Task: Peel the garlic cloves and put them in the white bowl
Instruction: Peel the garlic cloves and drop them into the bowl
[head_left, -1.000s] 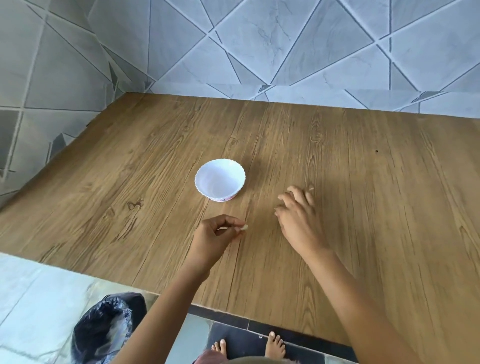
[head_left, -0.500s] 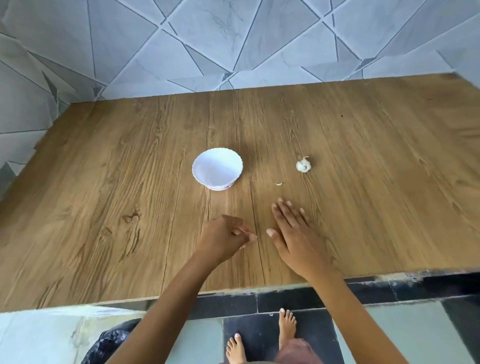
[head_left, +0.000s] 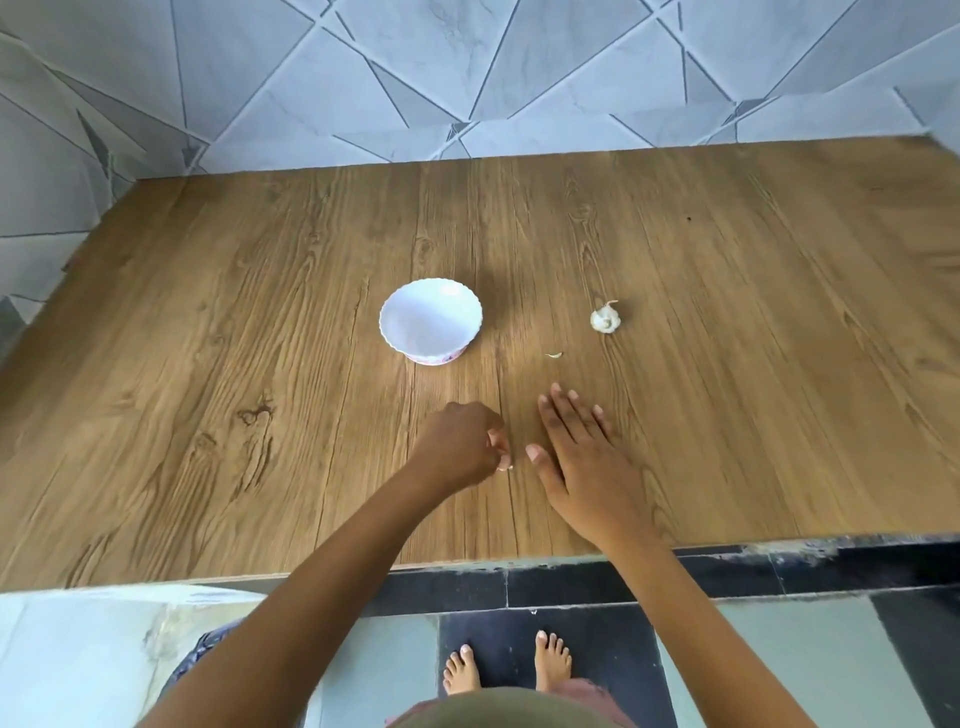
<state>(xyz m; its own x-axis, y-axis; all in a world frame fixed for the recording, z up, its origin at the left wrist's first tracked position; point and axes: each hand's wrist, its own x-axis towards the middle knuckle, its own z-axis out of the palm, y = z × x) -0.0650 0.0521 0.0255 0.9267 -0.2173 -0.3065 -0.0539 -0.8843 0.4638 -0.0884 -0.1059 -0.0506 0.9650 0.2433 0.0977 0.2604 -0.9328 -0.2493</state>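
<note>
The left hand (head_left: 460, 441) is pinching a small pale piece (head_left: 504, 466) in curled fingers; the right hand (head_left: 584, 460) is lying flat, fingers straight, on the bench (head_left: 208, 364); the garlic (head_left: 605, 319) is sitting apart from the white bowl (head_left: 447, 347).

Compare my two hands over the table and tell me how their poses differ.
Left hand is curled, pinching what looks like a small pale bit; right hand lies flat and spread, holding nothing. Left hand is nearer the bowl; right hand is nearer the garlic. Both are over the table, short of bowl and garlic.
</note>
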